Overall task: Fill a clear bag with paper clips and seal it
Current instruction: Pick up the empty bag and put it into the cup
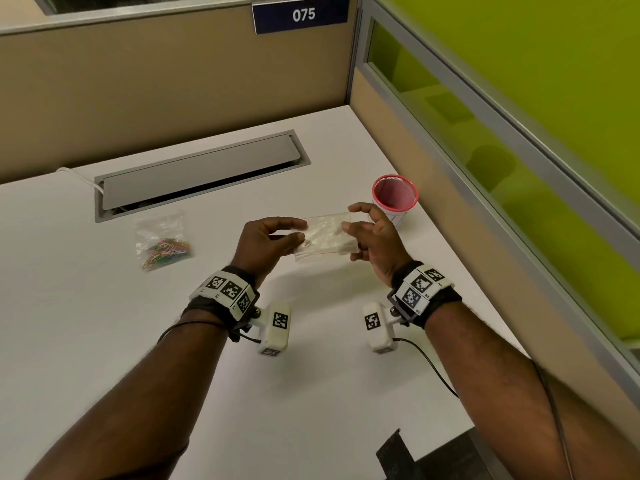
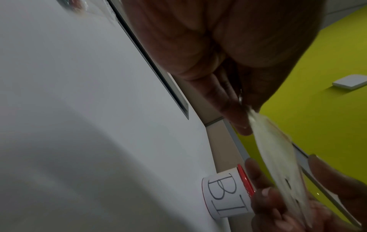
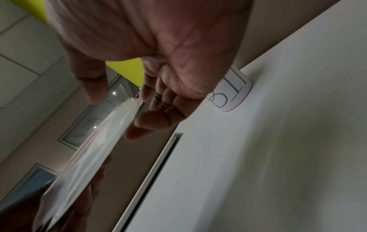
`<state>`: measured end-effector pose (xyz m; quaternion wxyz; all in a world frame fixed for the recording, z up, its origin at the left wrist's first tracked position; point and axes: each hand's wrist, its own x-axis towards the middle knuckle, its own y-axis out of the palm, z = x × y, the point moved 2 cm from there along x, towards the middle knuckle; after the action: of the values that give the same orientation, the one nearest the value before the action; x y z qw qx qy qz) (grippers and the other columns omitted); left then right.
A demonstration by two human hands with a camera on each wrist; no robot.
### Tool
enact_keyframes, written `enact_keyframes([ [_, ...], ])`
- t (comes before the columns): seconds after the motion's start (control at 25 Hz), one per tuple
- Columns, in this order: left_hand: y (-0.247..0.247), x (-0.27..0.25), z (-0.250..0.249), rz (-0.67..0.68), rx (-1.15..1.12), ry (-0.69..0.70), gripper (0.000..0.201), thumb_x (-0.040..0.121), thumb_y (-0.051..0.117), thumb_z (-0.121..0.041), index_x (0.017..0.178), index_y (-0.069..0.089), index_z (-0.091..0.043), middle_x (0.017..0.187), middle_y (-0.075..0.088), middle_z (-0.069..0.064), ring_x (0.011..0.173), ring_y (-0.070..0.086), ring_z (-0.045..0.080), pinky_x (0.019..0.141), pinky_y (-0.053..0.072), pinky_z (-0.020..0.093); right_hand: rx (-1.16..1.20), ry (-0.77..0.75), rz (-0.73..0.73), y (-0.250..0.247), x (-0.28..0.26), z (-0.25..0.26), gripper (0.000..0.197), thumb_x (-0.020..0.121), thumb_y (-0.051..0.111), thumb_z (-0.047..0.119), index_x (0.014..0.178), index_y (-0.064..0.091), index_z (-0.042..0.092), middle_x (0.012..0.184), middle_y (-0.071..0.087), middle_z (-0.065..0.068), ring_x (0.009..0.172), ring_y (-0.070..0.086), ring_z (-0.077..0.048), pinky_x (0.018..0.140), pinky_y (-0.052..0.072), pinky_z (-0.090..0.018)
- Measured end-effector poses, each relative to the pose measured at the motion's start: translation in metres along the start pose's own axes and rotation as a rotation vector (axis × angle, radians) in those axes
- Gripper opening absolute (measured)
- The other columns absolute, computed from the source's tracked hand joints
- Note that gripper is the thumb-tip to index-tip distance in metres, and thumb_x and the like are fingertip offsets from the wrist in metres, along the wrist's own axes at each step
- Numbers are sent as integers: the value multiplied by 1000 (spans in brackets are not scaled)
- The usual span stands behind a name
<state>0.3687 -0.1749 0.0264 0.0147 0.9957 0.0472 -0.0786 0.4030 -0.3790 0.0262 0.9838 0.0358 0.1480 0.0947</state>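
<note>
An empty clear bag (image 1: 325, 237) is held above the white desk (image 1: 104, 323) between both hands. My left hand (image 1: 273, 239) pinches its left end between thumb and fingers. My right hand (image 1: 372, 237) pinches the right end, thumb on top. In the left wrist view the bag (image 2: 278, 158) runs edge-on from my left hand's fingertips (image 2: 241, 125) down to the right hand's. In the right wrist view the bag (image 3: 93, 150) stretches away from my right hand's fingertips (image 3: 145, 97). Coloured paper clips (image 1: 166, 252) lie in another clear bag (image 1: 159, 226) on the desk at the left.
A red mesh cup (image 1: 394, 194) with a white label marked "BT" (image 2: 226, 197) stands just behind my right hand. A grey cable hatch (image 1: 201, 171) is set into the desk at the back. Beige and green partitions close off the back and right sides.
</note>
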Motion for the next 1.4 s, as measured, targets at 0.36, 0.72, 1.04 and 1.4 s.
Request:
enact_keyframes([
  [0.36,29,16,6,25,204,78,38,80,76,-13,116,66,-24,117,68,-9,97,70,10,85,55,24,-251,-198,-285,-52,6,31,4,84,67,9,86,67,13,73,66,-9,50,57,-8,51,44,-23],
  [0.72,72,50,21,203,758,144,65,81,75,-28,139,45,-24,143,45,1,126,46,17,104,36,27,-716,-514,-570,-117,29,74,13,86,63,15,95,70,8,78,66,-3,68,57,-13,66,47,-19],
  [1.04,117,76,28,199,711,87,89,80,75,-37,151,24,-20,157,31,3,141,34,20,113,28,31,-973,-545,-474,-122,48,57,15,88,60,20,98,69,11,93,71,-11,81,64,-25,72,56,-39],
  [1.4,157,105,14,166,601,90,109,66,85,-40,151,21,-18,159,27,4,144,29,22,117,27,40,-1000,-517,-424,-126,51,53,14,89,60,14,98,70,9,90,70,-11,77,60,-21,70,47,-27],
])
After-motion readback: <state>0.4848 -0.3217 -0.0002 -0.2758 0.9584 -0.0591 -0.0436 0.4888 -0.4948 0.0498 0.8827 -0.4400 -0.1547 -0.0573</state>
